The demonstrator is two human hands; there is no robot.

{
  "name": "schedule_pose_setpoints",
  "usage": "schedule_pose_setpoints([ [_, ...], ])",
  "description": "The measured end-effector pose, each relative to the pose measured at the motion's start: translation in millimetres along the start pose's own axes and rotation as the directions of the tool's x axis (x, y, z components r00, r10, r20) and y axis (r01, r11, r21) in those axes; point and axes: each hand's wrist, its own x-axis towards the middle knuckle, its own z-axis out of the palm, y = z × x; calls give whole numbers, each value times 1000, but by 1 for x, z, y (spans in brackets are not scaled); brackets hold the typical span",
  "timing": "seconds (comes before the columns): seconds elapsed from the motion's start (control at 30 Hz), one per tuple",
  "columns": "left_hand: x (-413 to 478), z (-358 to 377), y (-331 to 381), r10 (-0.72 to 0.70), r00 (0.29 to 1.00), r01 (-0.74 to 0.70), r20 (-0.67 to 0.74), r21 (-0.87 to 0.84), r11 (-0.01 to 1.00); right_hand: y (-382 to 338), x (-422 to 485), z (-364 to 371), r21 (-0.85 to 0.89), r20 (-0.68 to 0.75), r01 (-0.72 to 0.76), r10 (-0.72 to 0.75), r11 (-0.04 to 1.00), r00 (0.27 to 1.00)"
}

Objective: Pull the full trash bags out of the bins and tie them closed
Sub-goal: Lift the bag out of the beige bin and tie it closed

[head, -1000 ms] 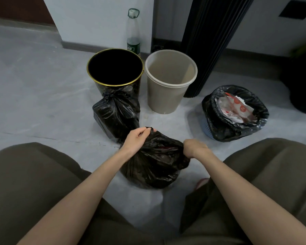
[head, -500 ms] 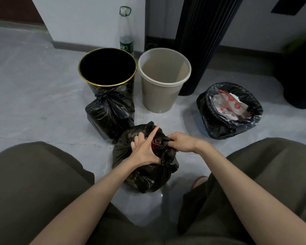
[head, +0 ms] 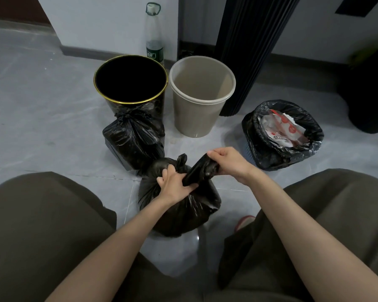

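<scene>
The left hand (head: 175,186) gripped the bunched neck of the black trash bag (head: 183,214), with its fingers curled into the plastic. The right hand (head: 229,163) pinched a twisted strip (head: 194,173) of the bag's top, which slanted up to the right. The bag sat on the grey floor (head: 52,127) between the person's legs (head: 42,225). Just behind it was a tied bag (head: 133,138), in front of the black bin (head: 110,105). A beige bin (head: 194,118) stood beside that one. A full lined bin (head: 268,153) stood off to the right. Both arms reached forward, and the hands were close together.
</scene>
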Motion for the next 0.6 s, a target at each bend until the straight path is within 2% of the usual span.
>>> schedule_pose_setpoints([
  [0.07,0,-1,-3,-1,1000,0,2,20,1000,1,0,0,272,-45,-117,134,955,990],
  [0.1,-1,-1,-4,8,1000,-8,10,46,999,2,0,0,431,-34,-177,212,885,977],
  [0.17,-3,0,-6,20,999,-24,39,93,995,5,0,-4,727,52,-270,341,631,939],
  [0.23,-5,1,-6,30,998,-37,59,113,993,11,4,-7,903,124,-270,398,334,909],
  [0.27,-5,1,-6,35,997,-42,63,118,992,14,7,-8,935,136,-256,421,245,897],
  [0.3,-6,0,-6,38,997,-47,68,125,991,16,8,-8,941,144,-257,426,220,893],
  [0.33,-6,0,-6,39,996,-49,75,134,990,17,7,-7,925,143,-269,412,267,900],
  [0.37,-6,0,-6,36,996,-48,84,145,988,18,7,-5,880,133,-288,385,378,913],
  [0.4,-6,0,-7,32,995,-46,94,156,987,19,7,-3,788,101,-296,362,539,927],
  [0.47,-6,0,-9,27,994,-45,108,168,985,22,7,-1,414,-61,-236,285,879,957],
  [0.5,-7,0,-9,30,993,-49,111,170,984,22,6,-1,176,-158,-186,214,967,964],
  [0.53,-7,1,-10,37,993,-55,114,167,984,21,4,-2,-24,-212,-139,131,990,969],
  [0.6,-7,0,-10,55,992,-73,115,160,984,21,3,1,-224,-169,-82,44,971,985],
])
